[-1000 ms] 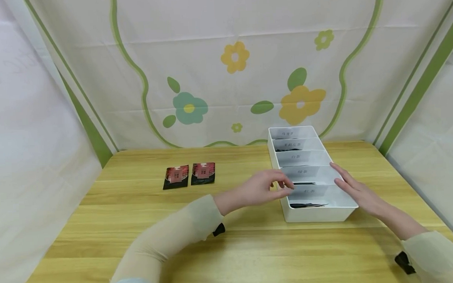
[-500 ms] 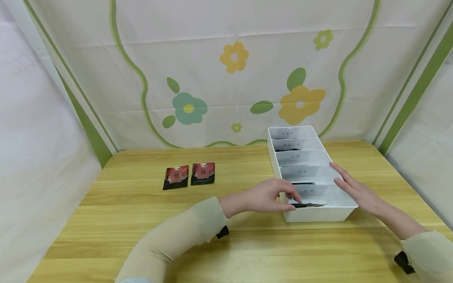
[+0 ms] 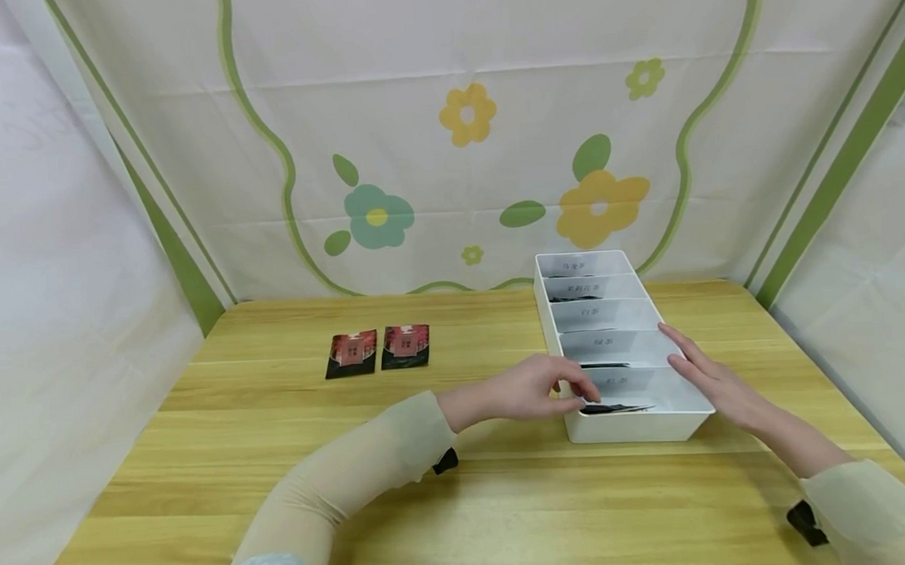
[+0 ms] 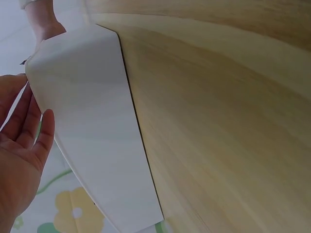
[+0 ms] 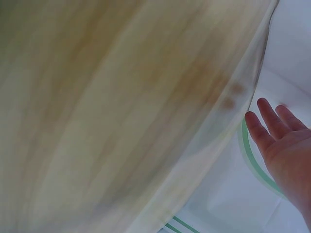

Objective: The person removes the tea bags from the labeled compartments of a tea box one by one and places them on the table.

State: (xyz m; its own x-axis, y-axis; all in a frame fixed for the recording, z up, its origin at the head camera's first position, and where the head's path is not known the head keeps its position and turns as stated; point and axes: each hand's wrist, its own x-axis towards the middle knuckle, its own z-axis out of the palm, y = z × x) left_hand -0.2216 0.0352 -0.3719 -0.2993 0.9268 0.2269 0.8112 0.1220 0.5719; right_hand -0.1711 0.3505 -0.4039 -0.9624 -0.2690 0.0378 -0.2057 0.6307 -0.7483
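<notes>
A long white divided box stands on the right of the table, with handwritten labels ending in the character for tea. Several dark tea sachets lie in its front compartment. My left hand reaches over the left wall there; thumb and fingers pinch the left edge of a sachet. In the left wrist view, the box wall hides the fingertips' contact. My right hand rests along the right rim with its fingers extended; its own wrist view shows the straight fingers.
Two red-and-black tea sachets, one beside the other, lie flat on the left of the wooden table. Dark packet edges show in some rear compartments. A flowered cloth hangs behind the table, with white cloth at both sides.
My left hand has gone from above the box's left wall down to the sachets in the front compartment, then up very slightly. The right hand stays on the rim.
</notes>
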